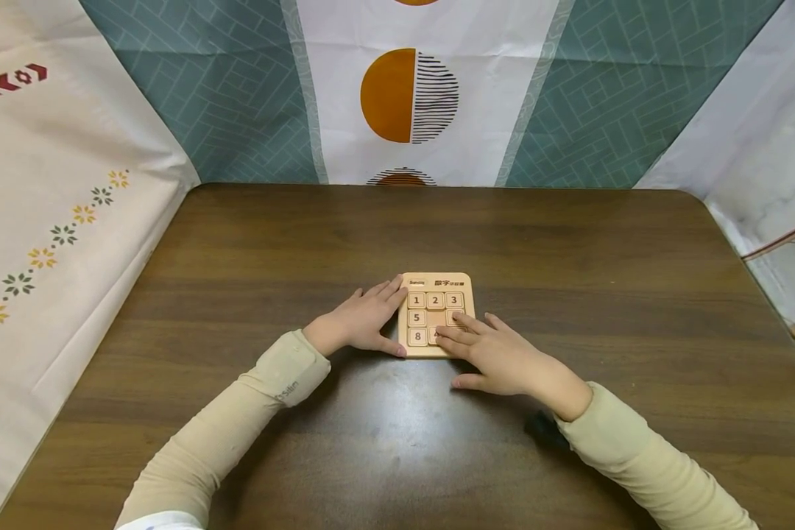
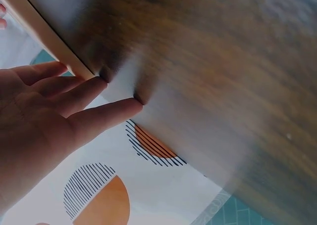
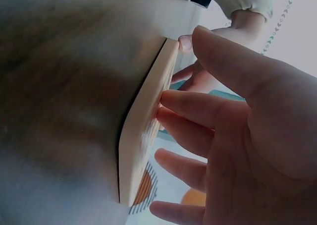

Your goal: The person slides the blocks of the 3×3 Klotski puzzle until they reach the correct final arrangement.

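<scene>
With the number puzzle (image 1: pixel 425 353) lying flat on the table (image 1: pixel 271 250), we brace its left edge with the left hand (image 1: pixel 369 316), fingers extended and apart; the right hand (image 1: pixel 500 358), fingers likewise extended and spread, touches number tiles (image 1: pixel 432 340) beside the central gap (image 1: pixel 436 319). For smooth sliding, we should apply light fingertip pressure, push squarely along the row or column, and avoid skewing the frame.

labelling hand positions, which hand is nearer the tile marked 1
Left. The left hand touches the left edge of the board, beside the 1 tile; the right hand is farther, its fingertips over the board's lower right.
</scene>
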The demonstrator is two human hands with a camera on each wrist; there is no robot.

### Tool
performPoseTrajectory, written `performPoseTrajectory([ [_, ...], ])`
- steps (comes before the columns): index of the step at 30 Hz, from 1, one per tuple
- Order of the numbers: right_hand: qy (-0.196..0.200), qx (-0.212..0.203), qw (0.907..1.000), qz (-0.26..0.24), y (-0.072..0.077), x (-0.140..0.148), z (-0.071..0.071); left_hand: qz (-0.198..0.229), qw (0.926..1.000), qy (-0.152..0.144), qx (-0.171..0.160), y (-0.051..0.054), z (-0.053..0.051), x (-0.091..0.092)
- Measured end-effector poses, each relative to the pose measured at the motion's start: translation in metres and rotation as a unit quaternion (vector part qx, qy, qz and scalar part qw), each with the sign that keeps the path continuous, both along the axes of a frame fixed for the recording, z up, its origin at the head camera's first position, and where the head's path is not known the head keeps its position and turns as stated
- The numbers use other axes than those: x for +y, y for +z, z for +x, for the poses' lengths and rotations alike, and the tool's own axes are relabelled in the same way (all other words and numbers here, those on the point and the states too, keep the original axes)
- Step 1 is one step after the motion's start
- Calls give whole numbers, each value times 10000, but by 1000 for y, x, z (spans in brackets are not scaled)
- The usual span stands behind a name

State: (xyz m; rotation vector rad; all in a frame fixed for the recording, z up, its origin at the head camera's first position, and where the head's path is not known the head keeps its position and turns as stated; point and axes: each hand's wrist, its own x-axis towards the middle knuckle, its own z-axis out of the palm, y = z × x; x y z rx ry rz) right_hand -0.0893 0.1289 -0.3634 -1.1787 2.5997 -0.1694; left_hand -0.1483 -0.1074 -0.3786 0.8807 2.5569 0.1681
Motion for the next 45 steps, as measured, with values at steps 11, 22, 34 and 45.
performPoseTrajectory([
  [11, -1, 77, 10000, -38, -5, -1, -12, 24, 10000, 24, -42, 0, 3, 1],
  [22, -104, 118, 9999, -70, -7, -2, -17, 58, 10000, 17, -41, -2, 3, 0],
  [34, 375, 84, 9992, -93, -6, -18, -2, 130, 9999, -56, 42, -1, 2, -1],
  [45, 423, 99, 9988, -230, -8, -14, -2, 59, 10000, -38, 61, -3, 0, 0],
])
